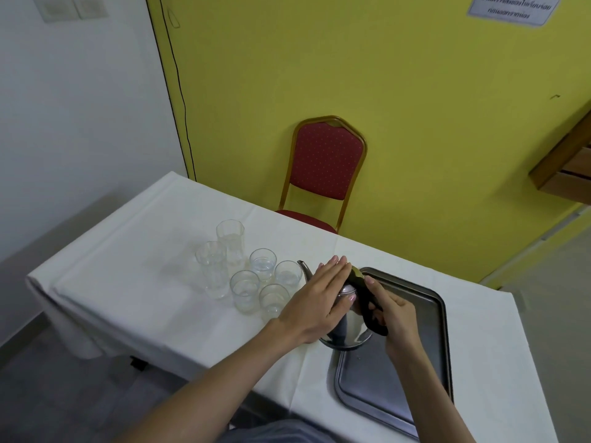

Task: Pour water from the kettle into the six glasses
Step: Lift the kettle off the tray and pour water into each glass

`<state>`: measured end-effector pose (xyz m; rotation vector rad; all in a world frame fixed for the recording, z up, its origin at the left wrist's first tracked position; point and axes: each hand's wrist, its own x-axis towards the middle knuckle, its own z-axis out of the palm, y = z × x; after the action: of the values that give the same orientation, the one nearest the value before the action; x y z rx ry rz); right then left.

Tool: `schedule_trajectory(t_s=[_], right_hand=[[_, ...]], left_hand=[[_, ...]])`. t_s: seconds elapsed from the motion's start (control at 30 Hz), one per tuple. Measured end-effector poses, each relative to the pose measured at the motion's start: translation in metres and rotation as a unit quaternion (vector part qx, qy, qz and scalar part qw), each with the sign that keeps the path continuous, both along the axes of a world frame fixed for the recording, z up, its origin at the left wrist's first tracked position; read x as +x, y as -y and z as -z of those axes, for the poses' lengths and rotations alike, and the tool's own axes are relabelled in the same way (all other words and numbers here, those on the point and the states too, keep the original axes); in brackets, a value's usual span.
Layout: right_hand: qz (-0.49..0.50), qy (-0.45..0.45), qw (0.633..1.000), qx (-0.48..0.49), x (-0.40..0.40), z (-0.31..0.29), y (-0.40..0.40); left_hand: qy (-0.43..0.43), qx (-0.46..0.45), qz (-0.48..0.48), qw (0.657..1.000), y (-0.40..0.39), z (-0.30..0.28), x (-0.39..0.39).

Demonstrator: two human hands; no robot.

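Note:
A steel kettle (350, 330) with a black handle stands at the left edge of a metal tray (425, 372), its spout pointing left toward the glasses. My right hand (391, 318) grips the black handle. My left hand (319, 298) lies flat on the kettle's lid, fingers straight. Several clear glasses stand in a cluster on the white tablecloth left of the kettle: two tall ones (230, 243) (213, 270) at the back left and several short ones (263, 264) (287, 276) (245, 290) (273, 300) nearer the spout. Water shows in some of them.
The white-clothed table (134, 251) runs from back left to front right. A red chair (323, 174) with a gold frame stands behind it against a yellow wall. A wooden shelf (566, 164) juts out at the right.

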<state>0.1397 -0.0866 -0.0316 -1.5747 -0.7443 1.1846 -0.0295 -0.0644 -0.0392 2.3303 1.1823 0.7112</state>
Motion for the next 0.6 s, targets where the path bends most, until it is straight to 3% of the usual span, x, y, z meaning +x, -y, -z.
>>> schedule_trajectory(t_s=[0.17,0.37,0.6], right_hand=[[-0.021,-0.013,0.999,0.023,0.001,-0.003,0.004],[-0.08,-0.001,0.997,0.021,-0.009,-0.014,0.001],[-0.096,0.141,0.985,-0.031,-0.041,-0.021,-0.008]], left_hand=[[0.025,0.033,-0.038,0.998,0.014,-0.004,0.006],[0.073,0.011,-0.103,0.992,0.032,-0.005,-0.002],[0.086,-0.028,-0.138,0.986,0.042,-0.002,-0.032]])
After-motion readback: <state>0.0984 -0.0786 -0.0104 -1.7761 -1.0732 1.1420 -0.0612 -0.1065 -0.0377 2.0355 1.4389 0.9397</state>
